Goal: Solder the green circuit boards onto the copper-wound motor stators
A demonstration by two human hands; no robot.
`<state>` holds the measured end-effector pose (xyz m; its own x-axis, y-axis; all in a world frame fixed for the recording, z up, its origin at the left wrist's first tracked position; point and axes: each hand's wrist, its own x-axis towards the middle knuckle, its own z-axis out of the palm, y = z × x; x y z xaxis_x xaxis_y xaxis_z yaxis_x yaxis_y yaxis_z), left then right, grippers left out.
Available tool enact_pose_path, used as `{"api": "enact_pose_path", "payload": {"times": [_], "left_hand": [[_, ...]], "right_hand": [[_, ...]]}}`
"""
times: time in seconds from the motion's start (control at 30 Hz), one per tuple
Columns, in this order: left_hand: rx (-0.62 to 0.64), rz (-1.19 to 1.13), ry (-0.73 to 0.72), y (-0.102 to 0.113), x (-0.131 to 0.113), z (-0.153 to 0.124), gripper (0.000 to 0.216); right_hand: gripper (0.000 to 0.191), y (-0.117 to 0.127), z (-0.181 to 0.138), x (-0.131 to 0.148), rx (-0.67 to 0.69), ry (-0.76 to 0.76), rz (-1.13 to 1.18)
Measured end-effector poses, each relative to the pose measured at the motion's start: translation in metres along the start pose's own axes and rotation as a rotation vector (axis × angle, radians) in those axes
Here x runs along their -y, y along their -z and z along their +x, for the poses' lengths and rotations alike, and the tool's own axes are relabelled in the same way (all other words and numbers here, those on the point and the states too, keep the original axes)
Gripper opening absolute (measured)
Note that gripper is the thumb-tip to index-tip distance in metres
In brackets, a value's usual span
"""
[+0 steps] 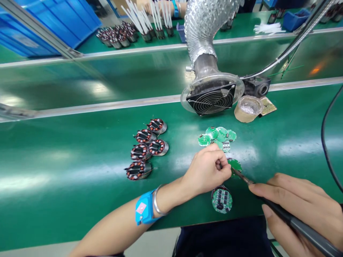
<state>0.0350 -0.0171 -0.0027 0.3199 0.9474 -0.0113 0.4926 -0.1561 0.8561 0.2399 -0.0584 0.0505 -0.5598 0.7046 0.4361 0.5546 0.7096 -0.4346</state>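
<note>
1. Head view: the left hand is clenched, its fingertips pinching a round green circuit board against the surface.
2. The right hand grasps a soldering iron like a pen. Its tip rests at the near edge of that board, between the two hands.
3. Done, by my judgement: one fitted unit, a wound stator with a board on top, stands just below the left hand's fingers.
4. Left, by my judgement: five bare stators lie beyond the left wrist, none carrying a board.
5. A heap of loose boards lies just beyond the left hand's knuckles.
6. An extractor fan stands farther off beyond that heap.
7. A blue wrist strap sits on the left wrist.
</note>
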Motion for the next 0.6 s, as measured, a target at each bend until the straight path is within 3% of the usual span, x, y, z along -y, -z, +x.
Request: {"api": "enact_pose_path", "payload": {"times": [0.37,0.6], "left_hand": [[0.0,0.012,0.011,-0.001,-0.001,0.0,0.014],[-0.017,0.008,0.026,-0.003,0.0,-0.001,0.014]], "right_hand": [[0.03,0.002,-0.006,0.002,-0.021,-0.054,-0.003],[0.028,0.011,-0.013,0.003,-0.043,-0.164,-0.049]]}}
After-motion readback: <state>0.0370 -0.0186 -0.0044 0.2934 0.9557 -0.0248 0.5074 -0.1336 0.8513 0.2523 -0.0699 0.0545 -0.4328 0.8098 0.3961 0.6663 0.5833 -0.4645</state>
